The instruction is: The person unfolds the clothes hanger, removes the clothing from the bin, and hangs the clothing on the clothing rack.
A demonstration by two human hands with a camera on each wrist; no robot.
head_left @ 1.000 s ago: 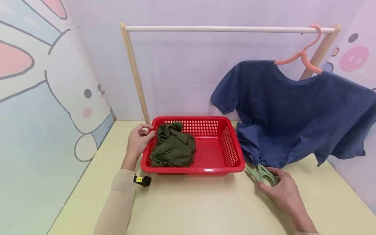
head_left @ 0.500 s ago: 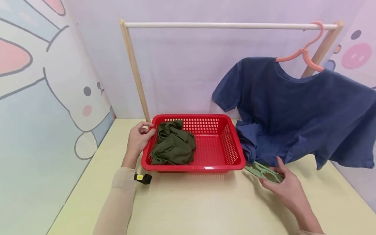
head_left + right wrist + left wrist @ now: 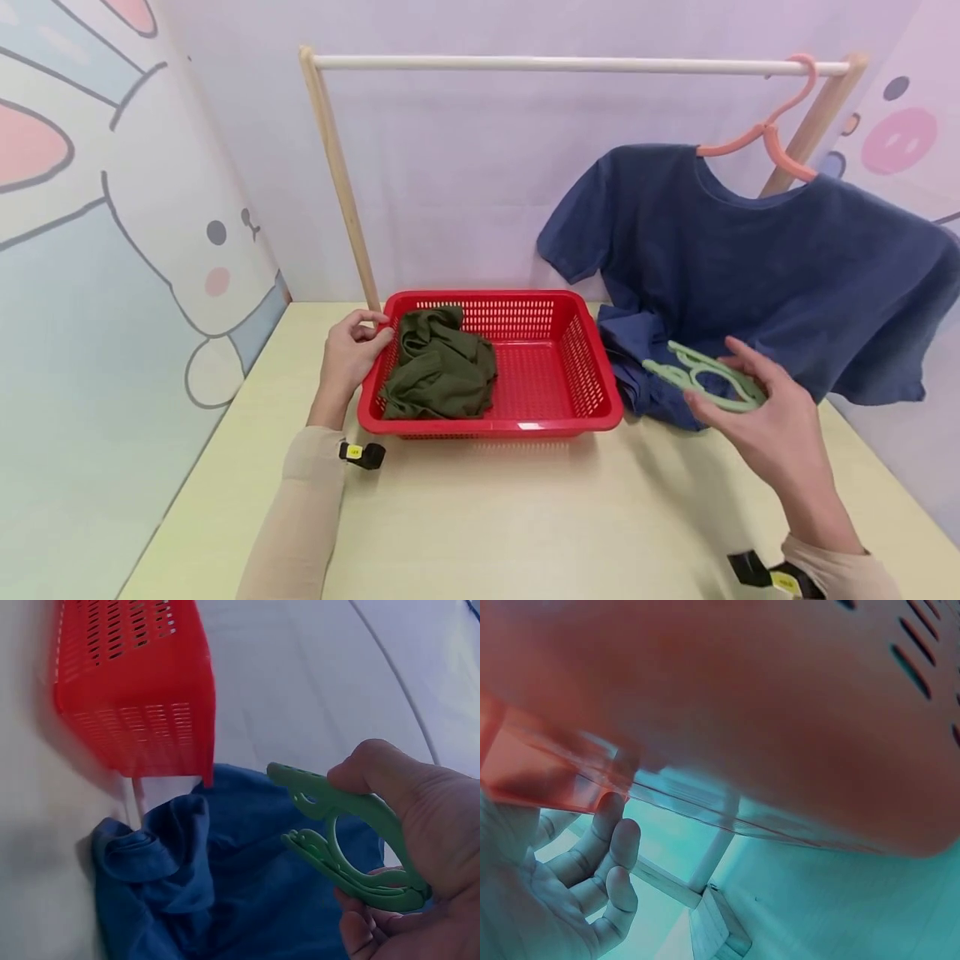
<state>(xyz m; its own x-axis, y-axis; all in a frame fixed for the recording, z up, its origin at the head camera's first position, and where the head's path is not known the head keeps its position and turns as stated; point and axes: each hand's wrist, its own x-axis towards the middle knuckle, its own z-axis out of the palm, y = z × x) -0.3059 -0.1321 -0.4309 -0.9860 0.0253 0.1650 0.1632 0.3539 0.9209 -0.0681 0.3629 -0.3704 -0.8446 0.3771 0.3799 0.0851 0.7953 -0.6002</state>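
Observation:
My right hand (image 3: 783,421) grips a folded-up green folding hanger (image 3: 300,782), raised in front of the navy T-shirt (image 3: 720,258). Thumb and fingers pinch its two arms from either side in the right wrist view. On the left, my left hand (image 3: 349,352) holds the rim of a red plastic basket (image 3: 487,427) near its back left corner, fingers curled at the edge. A crumpled dark green garment (image 3: 438,371) lies in the basket's left half. The navy T-shirt hangs on a salmon-coloured hanger (image 3: 787,160), its lower part bunched on the table beside the basket.
Behind the basket stands a small rack with a white rail (image 3: 525,63) and wooden posts (image 3: 341,179). Walls with cartoon prints (image 3: 187,208) close in the sides. The pale yellow table (image 3: 480,517) extends in front.
My right hand has lifted the green hanger up off the table beside the basket and brought it slightly right, over the shirt's lower part. The left hand has stayed at the basket rim.

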